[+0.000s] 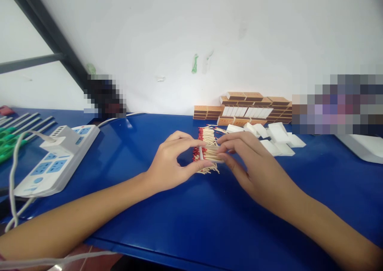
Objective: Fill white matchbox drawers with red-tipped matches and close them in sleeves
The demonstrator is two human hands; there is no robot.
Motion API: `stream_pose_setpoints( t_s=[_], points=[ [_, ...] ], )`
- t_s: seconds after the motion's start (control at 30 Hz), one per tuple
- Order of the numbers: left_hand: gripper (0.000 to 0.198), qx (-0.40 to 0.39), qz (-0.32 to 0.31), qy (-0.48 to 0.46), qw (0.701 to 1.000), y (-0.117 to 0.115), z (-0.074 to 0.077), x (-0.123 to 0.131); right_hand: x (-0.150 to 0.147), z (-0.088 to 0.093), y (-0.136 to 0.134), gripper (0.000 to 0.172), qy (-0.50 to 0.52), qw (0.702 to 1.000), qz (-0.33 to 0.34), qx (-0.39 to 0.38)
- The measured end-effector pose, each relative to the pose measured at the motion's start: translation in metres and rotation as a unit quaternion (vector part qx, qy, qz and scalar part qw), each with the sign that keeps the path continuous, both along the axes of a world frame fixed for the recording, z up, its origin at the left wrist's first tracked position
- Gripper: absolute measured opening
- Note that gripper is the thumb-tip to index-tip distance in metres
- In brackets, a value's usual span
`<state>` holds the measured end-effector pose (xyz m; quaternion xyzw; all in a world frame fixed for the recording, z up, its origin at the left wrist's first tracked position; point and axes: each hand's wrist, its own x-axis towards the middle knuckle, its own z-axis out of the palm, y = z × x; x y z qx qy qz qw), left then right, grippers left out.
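Between my two hands is a small white matchbox tray [201, 153] with matches in it, held over a pile of red-headed matches [206, 133]. The thumb and fingers of my left hand [173, 161] close on the tray's left end. At the right end, the bunched fingertips of my right hand [251, 163] grip the tray and partly hide it. The loose matches lie with their red heads to the left, showing above and below the tray.
Several white trays [278, 133] lie behind my right hand. Stacked brown matchboxes [242, 99] stand against the wall. On the left are a white power strip [66, 159] with a cable and green-handled tools [12, 137]. The blue table [179, 227] has its edge near me.
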<state>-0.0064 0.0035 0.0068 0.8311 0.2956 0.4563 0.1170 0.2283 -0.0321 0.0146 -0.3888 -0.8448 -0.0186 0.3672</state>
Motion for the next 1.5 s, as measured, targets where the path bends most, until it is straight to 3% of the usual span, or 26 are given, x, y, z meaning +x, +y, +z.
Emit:
stream_pose_setpoints(
  t_s=[0.23,0.37,0.47,0.57,0.83,1.1,1.37,1.5],
  points=[
    [0.036,0.001,0.009,0.009,1.000,0.001,0.000,0.001,0.003,0.000,0.003,0.012,0.002,1.000,0.009,0.007],
    [0.035,0.007,0.025,-0.012,1.000,0.002,-0.001,0.000,0.019,0.001,0.015,0.008,0.010,0.998,-0.065,0.006],
    [0.035,0.010,0.041,-0.020,0.999,0.002,-0.001,-0.001,0.040,-0.007,0.032,0.016,-0.021,0.989,-0.136,-0.063],
    [0.034,0.013,0.039,-0.021,0.999,0.003,-0.002,-0.002,0.055,-0.018,0.047,0.018,-0.050,0.980,-0.156,-0.115],
    [0.036,0.013,0.032,-0.013,0.999,0.002,-0.002,-0.001,0.051,-0.033,0.060,0.041,-0.070,0.976,-0.139,-0.150],
    [0.035,0.001,0.016,-0.003,1.000,0.003,-0.003,-0.003,0.056,-0.033,0.057,0.031,-0.098,0.967,-0.136,-0.193],
    [0.039,-0.010,0.020,0.014,1.000,0.004,-0.006,-0.001,0.047,-0.009,0.040,0.022,-0.050,0.986,-0.103,-0.121],
    [0.040,-0.005,0.022,0.036,0.999,0.003,-0.007,-0.001,0.028,0.006,0.018,0.019,-0.062,0.985,-0.025,-0.159]
  ],
)
